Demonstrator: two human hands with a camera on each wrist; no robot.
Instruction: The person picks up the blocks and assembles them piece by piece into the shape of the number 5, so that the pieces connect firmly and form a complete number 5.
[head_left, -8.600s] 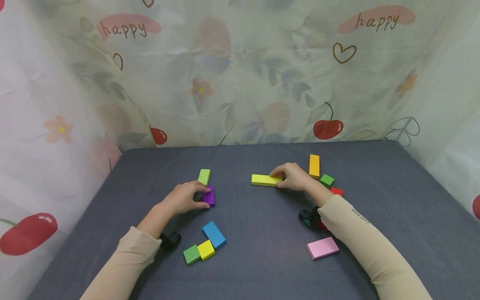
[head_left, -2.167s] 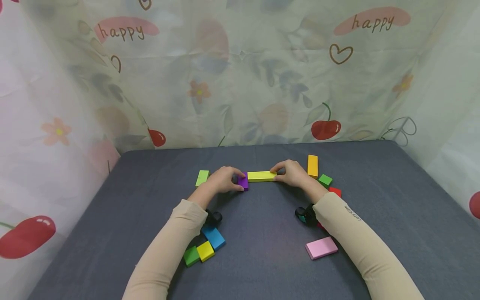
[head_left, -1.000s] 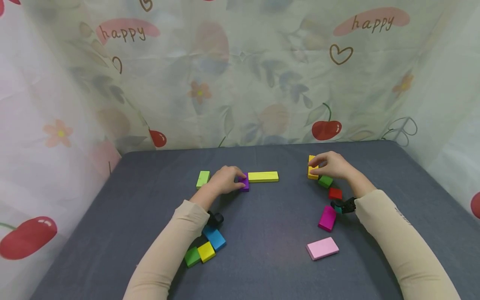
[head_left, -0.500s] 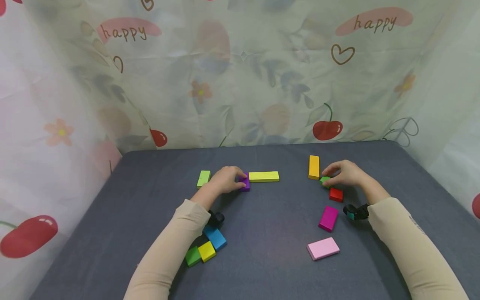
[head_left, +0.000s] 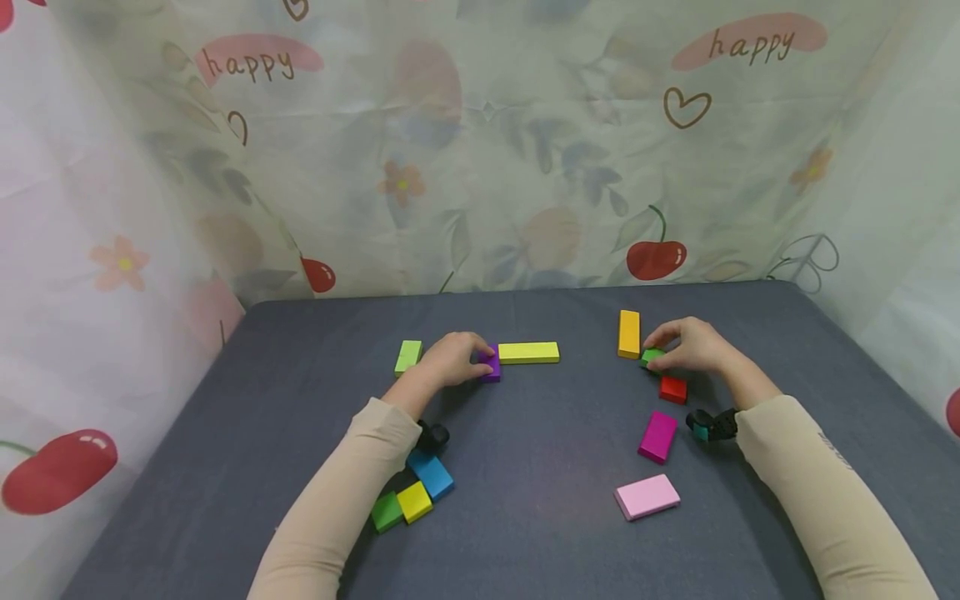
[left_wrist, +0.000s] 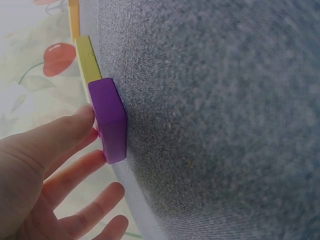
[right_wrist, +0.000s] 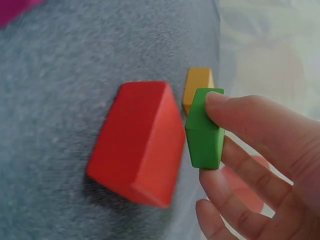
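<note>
In the head view my left hand (head_left: 453, 360) holds a purple block (head_left: 491, 365) between thumb and fingers, on the table. The block's right side touches the left end of a long yellow block (head_left: 528, 353). The left wrist view shows the thumb on one side of the purple block (left_wrist: 109, 120) and a fingertip at its near end, other fingers spread. At the right my right hand (head_left: 692, 347) pinches a small green block (right_wrist: 205, 127) with thumb and fingers. Close by lie a red block (head_left: 673, 390) and an orange block (head_left: 629, 334).
A lime green block (head_left: 408, 357) lies behind the left forearm. Nearer are a blue block (head_left: 432, 477), a small yellow block (head_left: 415, 502) and another green block (head_left: 387, 512), partly behind the sleeve. A magenta block (head_left: 657, 437) and a pink block (head_left: 647, 497) lie at right.
My left hand has brought the purple block right and back to the yellow one. The right hand has let go of the yellow block, passed over the orange one, and taken hold of the green block.
</note>
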